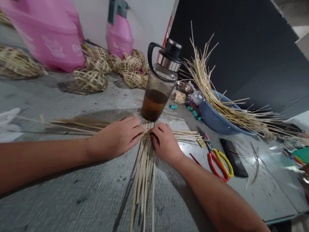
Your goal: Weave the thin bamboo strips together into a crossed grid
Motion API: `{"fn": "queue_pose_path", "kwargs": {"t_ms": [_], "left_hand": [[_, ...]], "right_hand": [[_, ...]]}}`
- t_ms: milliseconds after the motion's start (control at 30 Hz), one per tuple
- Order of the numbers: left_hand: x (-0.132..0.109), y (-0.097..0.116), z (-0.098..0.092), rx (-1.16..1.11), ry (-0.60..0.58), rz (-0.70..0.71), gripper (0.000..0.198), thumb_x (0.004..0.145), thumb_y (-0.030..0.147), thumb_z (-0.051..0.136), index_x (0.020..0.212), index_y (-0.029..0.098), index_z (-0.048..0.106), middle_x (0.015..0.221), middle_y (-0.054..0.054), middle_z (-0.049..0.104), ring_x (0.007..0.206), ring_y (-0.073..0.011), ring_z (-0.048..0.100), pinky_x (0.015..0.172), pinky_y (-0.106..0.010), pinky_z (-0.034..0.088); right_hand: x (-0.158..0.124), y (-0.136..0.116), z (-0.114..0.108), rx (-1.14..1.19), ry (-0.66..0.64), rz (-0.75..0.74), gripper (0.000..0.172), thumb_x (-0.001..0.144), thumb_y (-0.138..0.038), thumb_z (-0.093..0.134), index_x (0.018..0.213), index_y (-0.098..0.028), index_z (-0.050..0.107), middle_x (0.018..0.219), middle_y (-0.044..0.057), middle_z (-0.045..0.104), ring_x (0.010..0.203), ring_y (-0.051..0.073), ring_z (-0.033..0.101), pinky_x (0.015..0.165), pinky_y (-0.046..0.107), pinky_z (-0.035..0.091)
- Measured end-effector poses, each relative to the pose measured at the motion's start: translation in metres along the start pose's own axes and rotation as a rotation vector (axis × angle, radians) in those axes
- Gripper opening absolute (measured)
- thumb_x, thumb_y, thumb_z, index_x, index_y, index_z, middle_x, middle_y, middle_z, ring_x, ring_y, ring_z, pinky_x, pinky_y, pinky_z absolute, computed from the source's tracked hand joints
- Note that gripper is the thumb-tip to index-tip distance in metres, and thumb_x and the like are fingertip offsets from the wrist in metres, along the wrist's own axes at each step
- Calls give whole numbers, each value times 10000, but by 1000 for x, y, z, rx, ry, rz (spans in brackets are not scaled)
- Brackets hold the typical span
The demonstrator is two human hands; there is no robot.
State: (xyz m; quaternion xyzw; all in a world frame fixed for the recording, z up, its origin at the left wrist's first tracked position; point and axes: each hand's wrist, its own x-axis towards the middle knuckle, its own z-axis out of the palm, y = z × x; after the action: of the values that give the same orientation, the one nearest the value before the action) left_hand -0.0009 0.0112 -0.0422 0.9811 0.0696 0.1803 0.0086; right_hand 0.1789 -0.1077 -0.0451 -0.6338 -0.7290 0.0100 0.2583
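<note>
Thin bamboo strips [145, 164] cross each other on the grey table, several running toward me and others out to both sides. My left hand [120, 135] lies at the left of the crossing, its fingers bent and closed on the strips there. From the right, my right hand [166, 141] meets the same woven spot, thumb and fingers pinched on the strips. The two hands' fingertips are a short gap apart. Just behind them stands a clear bottle [155, 93] with brown liquid and a black-and-steel lid, at the far ends of the strips.
Red-and-yellow-handled scissors [220, 162] and a black phone-like slab [233, 158] lie at right. A blue basin [214, 116] holds long loose strips [207, 80]. Woven balls [90, 80], a pink watering can [53, 35] and a pink spray bottle [119, 35] stand at the back left.
</note>
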Motion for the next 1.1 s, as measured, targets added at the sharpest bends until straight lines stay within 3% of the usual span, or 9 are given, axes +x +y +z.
{"fn": "queue_pose_path", "kwargs": {"t_ms": [500, 1100], "left_hand": [[3, 1, -5, -35, -84, -107, 211, 977, 197, 456, 965, 145, 660, 945, -86, 559, 896, -238, 530, 854, -392, 430], [0, 1, -8, -116, -73, -120, 279, 982, 277, 445, 1079, 188, 691, 1015, -80, 611, 969, -224, 580, 909, -338, 435]], "right_hand": [[-3, 7, 1, 2, -12, -37, 188, 969, -137, 489, 1009, -164, 671, 1013, 103, 585, 1001, 233, 494, 920, 389, 435], [-5, 10, 3, 27, 21, -56, 147, 924, -112, 561, 993, -169, 677, 996, 87, 574, 977, 227, 481, 898, 387, 431]]}}
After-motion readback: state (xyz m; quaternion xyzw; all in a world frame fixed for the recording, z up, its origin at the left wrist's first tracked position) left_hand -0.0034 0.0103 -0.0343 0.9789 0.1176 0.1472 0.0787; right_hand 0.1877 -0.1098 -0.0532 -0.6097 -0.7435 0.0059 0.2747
